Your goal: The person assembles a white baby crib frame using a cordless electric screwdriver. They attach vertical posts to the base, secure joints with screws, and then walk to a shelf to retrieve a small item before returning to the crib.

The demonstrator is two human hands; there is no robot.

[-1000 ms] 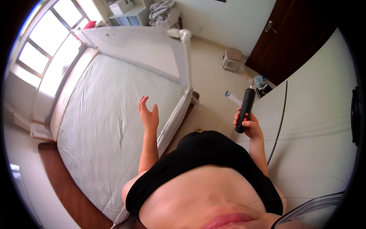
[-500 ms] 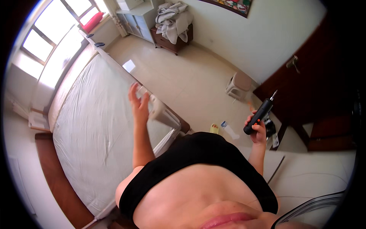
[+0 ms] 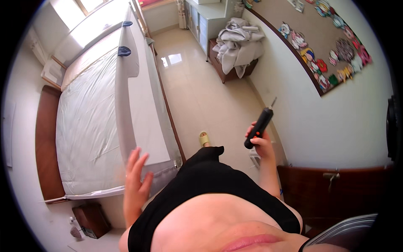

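Note:
A black cordless screwdriver (image 3: 260,126) with orange buttons is gripped in my right hand (image 3: 261,142), its bit pointing up and away from me. My left hand (image 3: 137,185) is raised on the near left, fingers spread and somewhat blurred, with nothing seen in it. Behind that hand, the bed (image 3: 88,126) carries a pale, wrinkled sheet. A light fabric bed rail (image 3: 126,101) stands along the bed's right side; my left hand appears in front of its near end, apparently without touching.
A wooden door (image 3: 306,189) with a metal handle is at the lower right. Part of a pale stool (image 3: 255,158) shows beside my right forearm. Grey cloth (image 3: 239,44) lies heaped on a brown cabinet (image 3: 226,73) ahead. A small brown bedside cabinet (image 3: 91,220) stands lower left.
My view has swung and moved forward into the room, with the door now at the lower right. My left hand has come lower and nearer; the screwdriver stays in my right.

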